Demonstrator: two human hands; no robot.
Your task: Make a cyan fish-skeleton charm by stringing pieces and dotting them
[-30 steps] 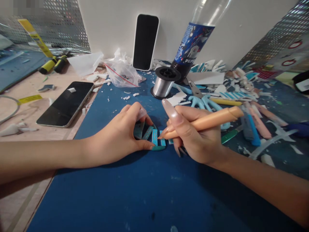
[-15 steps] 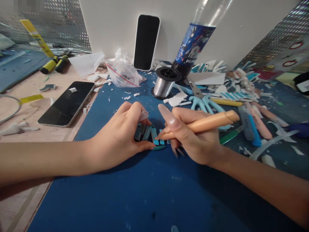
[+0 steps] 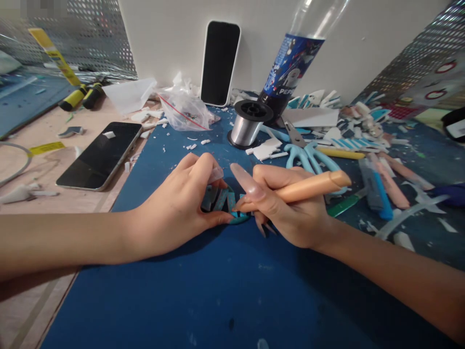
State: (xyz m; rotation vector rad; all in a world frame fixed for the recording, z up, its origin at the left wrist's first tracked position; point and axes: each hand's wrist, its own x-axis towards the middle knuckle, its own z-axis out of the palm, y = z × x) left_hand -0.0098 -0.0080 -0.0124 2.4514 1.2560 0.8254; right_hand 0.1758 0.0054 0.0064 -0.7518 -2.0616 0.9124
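Note:
My left hand (image 3: 185,203) curls around a small round teal piece (image 3: 239,219) low on the blue mat, thumb and fingers gripping its edge. Blue and grey flat strips (image 3: 220,199) show inside that piece; the rest is covered by my fingers. In my right hand (image 3: 294,208) is an orange marker pen (image 3: 308,188), held like a pencil. Its tip reaches the blue strips at the piece's right side; whether it touches them I cannot tell.
Behind my hands stand a wire spool (image 3: 249,126), a Pepsi bottle (image 3: 294,68) and an upright phone (image 3: 220,63). Light-blue scissors (image 3: 307,152), a green tool (image 3: 345,206) and foam scraps lie to the right. Another phone (image 3: 101,155) lies flat at left.
My right hand and the pen have shifted slightly left, the pen tip now a little lower over the strips. My left hand stays almost still around the teal piece.

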